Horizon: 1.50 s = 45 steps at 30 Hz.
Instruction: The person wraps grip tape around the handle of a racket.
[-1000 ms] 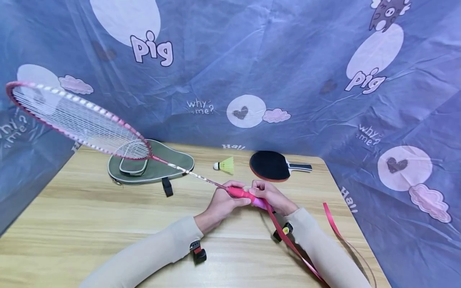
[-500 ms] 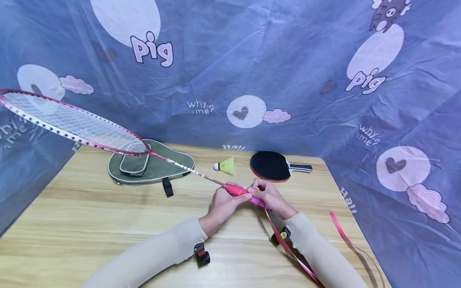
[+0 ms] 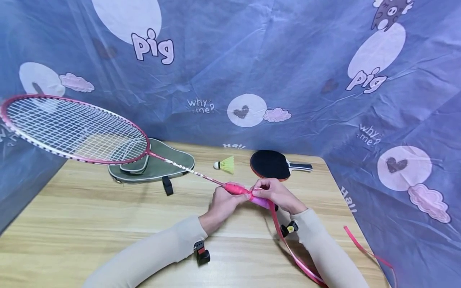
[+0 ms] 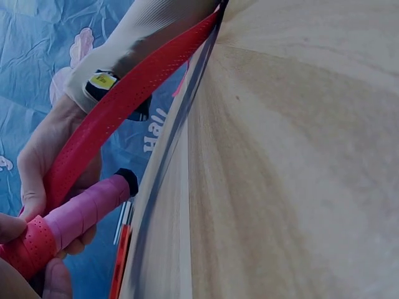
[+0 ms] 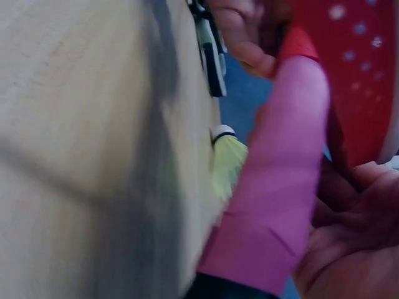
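A pink badminton racket point(image 3: 75, 130) is held above the wooden table point(image 3: 90, 224), its head out to the left. My left hand point(image 3: 225, 202) grips the red-wrapped part of the handle point(image 3: 237, 189). My right hand point(image 3: 275, 194) holds the pink lower handle point(image 4: 87, 208) and pinches a red grip tape point(image 3: 288, 244), which trails down to the right past my sleeve. The left wrist view shows the tape point(image 4: 118, 109) running onto the handle. In the right wrist view the pink handle point(image 5: 274, 187) fills the frame, blurred.
A green racket cover point(image 3: 158, 166) lies at the back left under the racket shaft. A yellow shuttlecock point(image 3: 225, 165) and a black table tennis bat point(image 3: 275, 165) lie at the back. A blue patterned cloth point(image 3: 288, 68) hangs behind and to the sides.
The racket has turned about its shaft, so its strung face now shows broadly instead of edge-on. The loose end of the tape has swung lower and to the right.
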Each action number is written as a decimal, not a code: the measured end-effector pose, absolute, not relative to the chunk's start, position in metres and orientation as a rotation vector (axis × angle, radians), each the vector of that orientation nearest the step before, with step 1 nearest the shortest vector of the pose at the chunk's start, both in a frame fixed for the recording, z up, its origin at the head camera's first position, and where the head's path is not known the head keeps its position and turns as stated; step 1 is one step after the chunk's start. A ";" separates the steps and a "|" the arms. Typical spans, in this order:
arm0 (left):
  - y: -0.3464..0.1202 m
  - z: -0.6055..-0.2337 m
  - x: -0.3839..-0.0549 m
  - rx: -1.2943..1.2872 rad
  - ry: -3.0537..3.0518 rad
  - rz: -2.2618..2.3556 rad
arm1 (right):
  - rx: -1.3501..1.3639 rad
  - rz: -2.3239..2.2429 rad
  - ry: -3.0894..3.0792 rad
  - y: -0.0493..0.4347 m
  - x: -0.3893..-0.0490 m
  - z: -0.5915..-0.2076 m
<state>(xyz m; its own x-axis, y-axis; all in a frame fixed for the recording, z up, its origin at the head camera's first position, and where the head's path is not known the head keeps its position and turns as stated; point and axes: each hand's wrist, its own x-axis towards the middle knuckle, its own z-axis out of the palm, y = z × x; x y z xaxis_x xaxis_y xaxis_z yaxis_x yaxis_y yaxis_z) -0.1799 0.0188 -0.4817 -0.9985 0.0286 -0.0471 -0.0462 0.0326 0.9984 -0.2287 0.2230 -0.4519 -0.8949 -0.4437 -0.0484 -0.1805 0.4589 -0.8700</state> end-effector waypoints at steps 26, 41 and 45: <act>0.022 -0.487 -0.180 0.085 1.993 2.234 | -0.478 -1.381 2.368 0.230 -0.235 -0.458; 0.019 -0.488 -0.182 0.149 1.949 2.171 | -0.461 -1.577 1.899 0.234 -0.234 -0.476; 0.019 -0.488 -0.183 0.176 1.931 2.166 | -0.485 -1.616 1.725 0.235 -0.235 -0.478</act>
